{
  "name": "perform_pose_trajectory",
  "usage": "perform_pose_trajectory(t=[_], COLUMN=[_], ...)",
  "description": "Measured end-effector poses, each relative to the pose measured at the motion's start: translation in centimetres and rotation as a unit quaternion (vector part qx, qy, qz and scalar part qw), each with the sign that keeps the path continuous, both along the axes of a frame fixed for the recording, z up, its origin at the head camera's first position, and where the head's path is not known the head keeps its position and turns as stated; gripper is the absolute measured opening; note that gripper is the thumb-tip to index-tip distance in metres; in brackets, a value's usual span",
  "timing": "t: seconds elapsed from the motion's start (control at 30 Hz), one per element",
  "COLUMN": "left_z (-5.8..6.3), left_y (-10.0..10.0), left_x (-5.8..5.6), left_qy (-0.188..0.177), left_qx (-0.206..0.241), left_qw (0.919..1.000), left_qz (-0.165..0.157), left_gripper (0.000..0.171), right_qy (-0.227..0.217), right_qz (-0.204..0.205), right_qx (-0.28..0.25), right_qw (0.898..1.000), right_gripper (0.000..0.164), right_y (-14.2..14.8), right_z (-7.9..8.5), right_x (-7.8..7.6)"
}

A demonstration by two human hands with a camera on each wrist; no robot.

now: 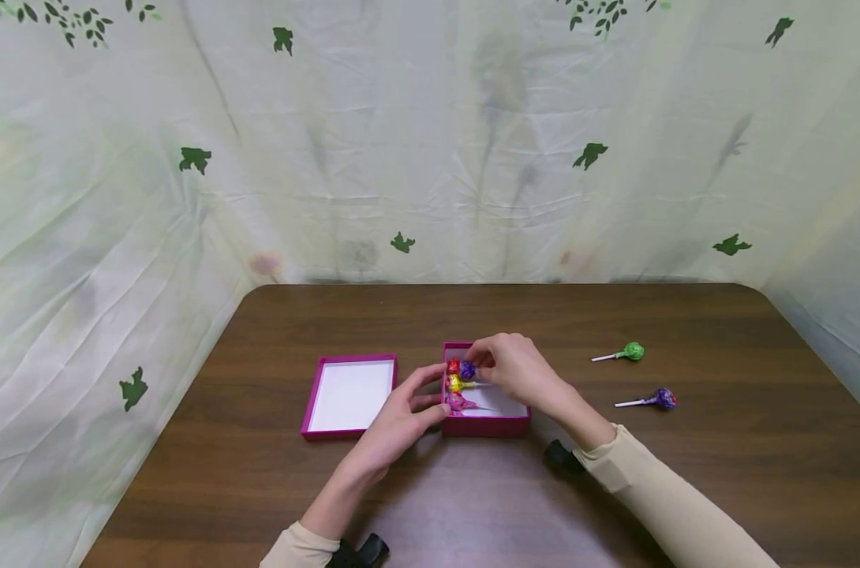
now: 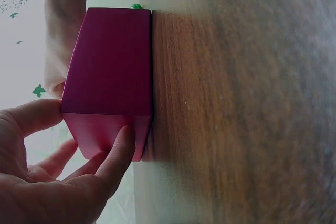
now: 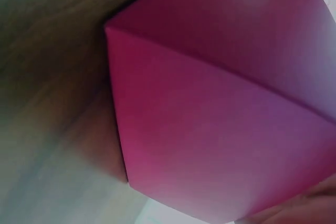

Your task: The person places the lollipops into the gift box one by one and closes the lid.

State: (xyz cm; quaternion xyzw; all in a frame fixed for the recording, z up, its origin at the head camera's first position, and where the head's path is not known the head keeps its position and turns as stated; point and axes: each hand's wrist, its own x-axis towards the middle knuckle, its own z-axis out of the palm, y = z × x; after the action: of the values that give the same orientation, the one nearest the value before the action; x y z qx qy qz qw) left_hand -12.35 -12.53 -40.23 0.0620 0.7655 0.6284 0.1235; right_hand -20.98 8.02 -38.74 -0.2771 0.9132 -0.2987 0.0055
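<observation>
A magenta box (image 1: 485, 427) with a white inside stands on the table, its top uncovered. Along its left part lie a red lollipop (image 1: 454, 367), a yellow lollipop (image 1: 454, 383) and a pink lollipop (image 1: 458, 401). My right hand (image 1: 518, 369) reaches into the box from the right and pinches a purple lollipop (image 1: 467, 369) beside the red one; its stick is hidden by the fingers. My left hand (image 1: 399, 418) rests its fingertips against the box's left side. In the left wrist view the extended fingers (image 2: 119, 156) touch the box wall (image 2: 107, 66).
Left of the box lies a magenta-edged lid (image 1: 352, 394), white inside facing up. To the right, a green lollipop (image 1: 633, 351) and another purple lollipop (image 1: 664, 398) lie on the wooden table (image 1: 742, 473). A leaf-patterned cloth (image 1: 437, 158) hangs behind.
</observation>
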Motion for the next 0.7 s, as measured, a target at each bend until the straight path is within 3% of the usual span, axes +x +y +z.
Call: perform_pose_trajectory(t=[0.23,0.7], left_z=[-0.07,-0.38], left_y=[0.10,0.28], left_x=[-0.02,-0.12], left_qy=[0.000,0.013], left_qx=[-0.003,-0.003], left_qw=[1.0000,0.9999], left_qz=[-0.001,-0.005], left_gripper=[0.056,0.054], right_qy=[0.033,0.015], right_qz=[-0.014,0.008], right_qx=[0.033,0.053], right_qw=[0.999,0.998], right_gripper=[0.015,0.017], right_y=[-0.35,0.27], right_z=[-0.25,-0.10], right_x=[0.09,-0.20])
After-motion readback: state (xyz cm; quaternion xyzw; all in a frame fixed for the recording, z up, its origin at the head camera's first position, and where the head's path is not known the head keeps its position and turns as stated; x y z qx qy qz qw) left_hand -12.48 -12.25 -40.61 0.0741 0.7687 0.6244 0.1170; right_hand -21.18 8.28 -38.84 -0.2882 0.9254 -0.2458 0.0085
